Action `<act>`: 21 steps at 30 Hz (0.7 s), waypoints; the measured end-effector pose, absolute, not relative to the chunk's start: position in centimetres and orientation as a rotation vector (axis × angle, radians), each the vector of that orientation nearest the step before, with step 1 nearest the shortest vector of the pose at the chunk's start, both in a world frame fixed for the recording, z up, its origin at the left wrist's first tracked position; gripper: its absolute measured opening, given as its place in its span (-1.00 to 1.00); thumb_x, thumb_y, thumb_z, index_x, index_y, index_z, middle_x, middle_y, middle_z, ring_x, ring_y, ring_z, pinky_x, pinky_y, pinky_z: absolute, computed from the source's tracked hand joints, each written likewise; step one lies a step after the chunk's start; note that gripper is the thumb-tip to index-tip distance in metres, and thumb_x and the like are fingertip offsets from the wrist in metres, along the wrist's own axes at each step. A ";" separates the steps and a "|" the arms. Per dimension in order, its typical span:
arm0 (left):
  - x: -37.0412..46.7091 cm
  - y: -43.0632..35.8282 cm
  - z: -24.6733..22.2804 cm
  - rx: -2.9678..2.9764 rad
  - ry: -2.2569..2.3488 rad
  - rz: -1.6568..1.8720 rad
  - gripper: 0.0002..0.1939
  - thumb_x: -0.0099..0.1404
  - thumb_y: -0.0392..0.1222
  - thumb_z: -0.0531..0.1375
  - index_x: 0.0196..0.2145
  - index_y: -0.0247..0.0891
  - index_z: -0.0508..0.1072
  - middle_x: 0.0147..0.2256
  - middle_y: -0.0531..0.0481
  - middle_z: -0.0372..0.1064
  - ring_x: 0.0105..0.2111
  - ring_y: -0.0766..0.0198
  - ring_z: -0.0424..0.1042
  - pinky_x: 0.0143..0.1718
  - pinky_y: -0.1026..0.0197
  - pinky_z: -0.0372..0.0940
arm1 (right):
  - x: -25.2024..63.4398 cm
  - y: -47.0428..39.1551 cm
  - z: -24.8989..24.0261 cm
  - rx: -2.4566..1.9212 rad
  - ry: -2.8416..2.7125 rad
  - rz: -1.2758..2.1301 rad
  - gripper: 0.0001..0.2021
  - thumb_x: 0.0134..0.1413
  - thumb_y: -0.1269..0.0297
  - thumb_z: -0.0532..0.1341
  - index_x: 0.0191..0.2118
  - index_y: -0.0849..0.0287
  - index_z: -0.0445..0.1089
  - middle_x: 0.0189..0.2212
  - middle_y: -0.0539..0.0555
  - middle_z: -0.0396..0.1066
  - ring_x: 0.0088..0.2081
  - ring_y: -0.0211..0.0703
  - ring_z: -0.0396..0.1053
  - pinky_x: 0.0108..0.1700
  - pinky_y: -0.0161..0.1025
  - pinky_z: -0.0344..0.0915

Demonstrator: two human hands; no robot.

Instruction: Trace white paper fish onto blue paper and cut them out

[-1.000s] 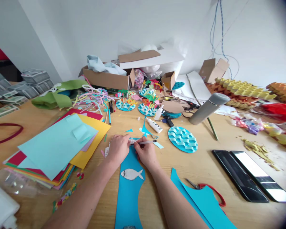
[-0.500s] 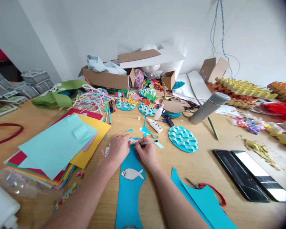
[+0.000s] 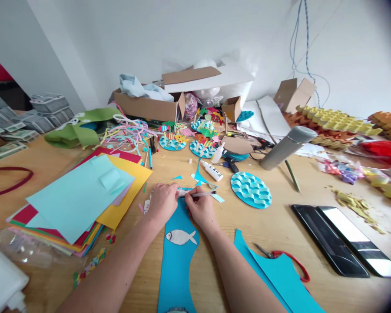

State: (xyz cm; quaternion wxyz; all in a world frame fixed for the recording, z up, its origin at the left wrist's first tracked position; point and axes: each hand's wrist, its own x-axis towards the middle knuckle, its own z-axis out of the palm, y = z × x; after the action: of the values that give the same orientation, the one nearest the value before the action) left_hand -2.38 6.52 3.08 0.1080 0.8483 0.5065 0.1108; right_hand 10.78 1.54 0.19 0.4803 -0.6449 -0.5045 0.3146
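Observation:
A long strip of blue paper (image 3: pixel 176 278) lies in front of me, one side cut in a curve. On its middle rests a white paper fish cutout (image 3: pixel 181 237). At the strip's far end, my left hand (image 3: pixel 164 198) has its fingers bent and pressed down on another white paper cutout (image 3: pixel 183 192), mostly hidden between the hands. My right hand (image 3: pixel 200 208) is closed round a pen (image 3: pixel 204 194), its tip at that cutout's edge. A third cutout (image 3: pixel 177 310) shows partly at the bottom edge.
Stacked coloured paper (image 3: pixel 74 195) lies on the left. Red-handled scissors (image 3: pixel 291 256) sit by more blue paper (image 3: pixel 273 274) on the right, near two phones (image 3: pixel 329 241). Farther off are a glue bottle (image 3: pixel 213 171), a wave-patterned disc (image 3: pixel 250 190) and a grey flask (image 3: pixel 286 148).
Both hands stay at the far end of the blue strip. The pen shows only a very slight shift, and the whole view has moved a little.

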 end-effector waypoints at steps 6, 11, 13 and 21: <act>-2.3 6.5 3.3 2.474 1.503 0.299 -0.75 0.32 -0.28 0.15 -0.06 -0.20 0.48 -0.28 -0.11 0.54 -0.18 0.11 0.48 -0.11 0.16 0.24 | 10.7 1.8 0.2 -1.572 -1.246 0.763 -0.91 0.04 0.27 0.14 -0.44 0.11 0.27 -0.65 -0.06 0.29 -0.62 -0.21 0.26 -0.59 -0.33 0.10; -2.4 6.4 3.5 2.465 1.507 0.281 -0.75 0.32 -0.27 0.15 -0.06 -0.20 0.48 -0.27 -0.11 0.54 -0.18 0.12 0.48 -0.09 0.16 0.23 | 10.7 1.7 0.4 -1.566 -1.224 0.782 -0.91 0.03 0.27 0.15 -0.45 0.11 0.26 -0.67 -0.08 0.28 -0.63 -0.23 0.24 -0.60 -0.34 0.09; -2.4 6.4 3.5 2.468 1.507 0.285 -0.75 0.32 -0.28 0.14 -0.06 -0.20 0.48 -0.27 -0.11 0.54 -0.18 0.11 0.48 -0.10 0.16 0.23 | 10.7 1.6 0.5 -1.566 -1.221 0.790 -0.92 0.02 0.28 0.15 -0.45 0.10 0.26 -0.68 -0.09 0.27 -0.64 -0.23 0.24 -0.60 -0.34 0.09; -2.4 6.5 3.3 2.486 1.483 0.305 -0.74 0.31 -0.31 0.14 -0.06 -0.22 0.48 -0.28 -0.12 0.54 -0.19 0.11 0.48 -0.10 0.15 0.22 | 10.8 1.6 0.3 -1.573 -1.211 0.765 -0.91 0.01 0.30 0.15 -0.47 0.10 0.24 -0.69 -0.09 0.26 -0.63 -0.23 0.25 -0.60 -0.35 0.08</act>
State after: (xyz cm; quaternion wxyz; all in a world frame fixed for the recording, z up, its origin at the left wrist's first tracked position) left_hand -2.36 6.51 3.33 0.1153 0.8484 0.5060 0.1039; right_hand 10.82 1.63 0.31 0.4857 -0.6464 -0.4975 0.3142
